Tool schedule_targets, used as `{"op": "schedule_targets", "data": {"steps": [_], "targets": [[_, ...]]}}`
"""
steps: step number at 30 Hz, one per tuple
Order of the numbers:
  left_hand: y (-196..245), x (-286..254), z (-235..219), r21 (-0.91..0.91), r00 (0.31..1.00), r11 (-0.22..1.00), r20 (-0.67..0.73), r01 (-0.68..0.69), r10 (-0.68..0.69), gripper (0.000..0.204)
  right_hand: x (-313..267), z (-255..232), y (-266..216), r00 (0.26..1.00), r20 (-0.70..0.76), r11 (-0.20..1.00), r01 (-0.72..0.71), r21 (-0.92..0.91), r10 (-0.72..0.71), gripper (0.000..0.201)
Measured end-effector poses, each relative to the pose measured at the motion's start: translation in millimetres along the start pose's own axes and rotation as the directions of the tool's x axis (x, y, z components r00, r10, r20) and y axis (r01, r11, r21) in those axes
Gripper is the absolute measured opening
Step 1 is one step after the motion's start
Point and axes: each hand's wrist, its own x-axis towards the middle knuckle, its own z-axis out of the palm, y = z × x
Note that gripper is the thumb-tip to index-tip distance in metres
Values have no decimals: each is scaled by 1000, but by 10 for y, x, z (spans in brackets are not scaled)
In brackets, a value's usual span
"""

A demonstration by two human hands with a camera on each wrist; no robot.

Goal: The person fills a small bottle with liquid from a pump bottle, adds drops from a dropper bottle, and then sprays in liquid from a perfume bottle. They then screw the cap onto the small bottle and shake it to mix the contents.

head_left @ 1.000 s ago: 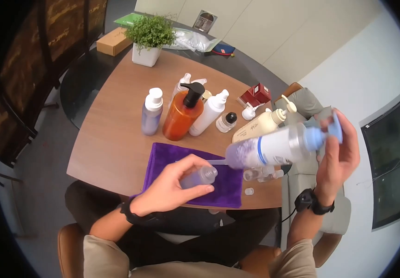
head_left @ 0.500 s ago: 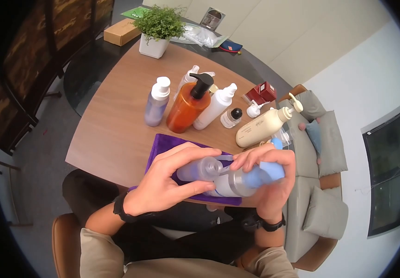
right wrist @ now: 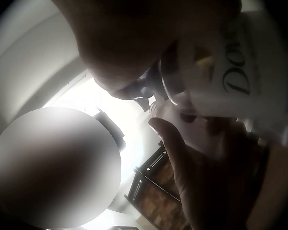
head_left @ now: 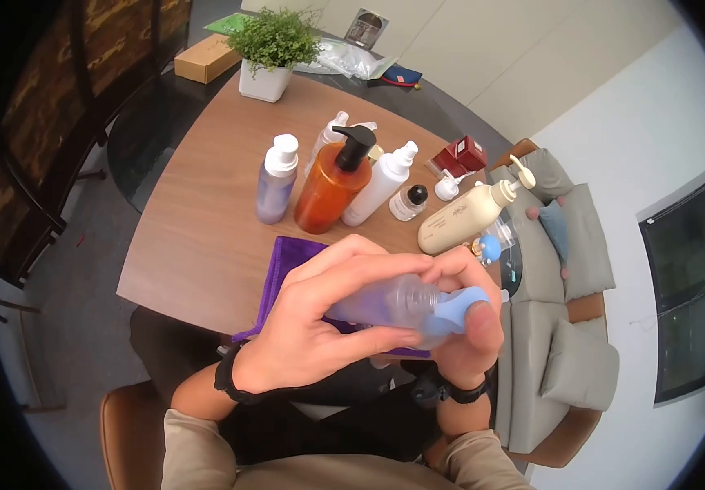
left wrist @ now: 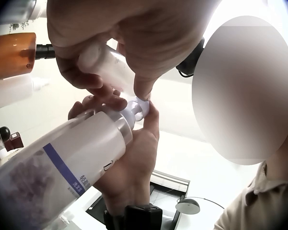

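Observation:
My left hand (head_left: 312,318) grips a small clear bottle (head_left: 381,300) of purplish liquid, tipped nearly level, its capless threaded neck pointing right. Right at that neck is the light blue pump head (head_left: 457,310) of a large Dove bottle. My right hand (head_left: 471,347) holds this bottle by its neck end, thumb on the pump head. The large bottle's body (left wrist: 69,165), with white label and blue stripe, spans the left wrist view; in the head view the hands mostly hide it. The right wrist view shows its label (right wrist: 235,72) in shadow. A purple cloth (head_left: 287,255) lies beneath the hands.
Behind the cloth stand a white-capped bottle (head_left: 277,184), an orange pump bottle (head_left: 328,192), a white spray bottle (head_left: 379,188), a black-capped bottle (head_left: 408,202) and a cream pump bottle (head_left: 463,219). Farther back are red boxes (head_left: 460,155) and a potted plant (head_left: 264,82).
My right hand has brought the large bottle leftward and down from the right side and turned it, so its pump head meets the small bottle's neck. My left hand keeps its grip.

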Motion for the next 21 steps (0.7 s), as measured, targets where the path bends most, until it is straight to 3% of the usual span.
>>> {"op": "schedule_targets", "data": {"steps": [6,13,15,18,21], "targets": [[-9,92,26,-30,997,998,47,-52,54,62,22,-79,67,999,-38,995,8,97,-5,66],[-9,76,19,114,1000,993,-5,-27,28,61,88,-55,100,995,-53,993,85,86,-81,53],[7,85,13,130,1000,991,-12,-19,21,61,79,-75,142,995,23,962,86,258,-95,49],[-1,98,15,129,999,991,-4,-36,37,61,75,15,131,991,-78,986,119,116,-110,54],[-28,117,3,101,998,993,-21,-59,61,58,54,-22,55,998,-2,995,55,78,-55,59]]}}
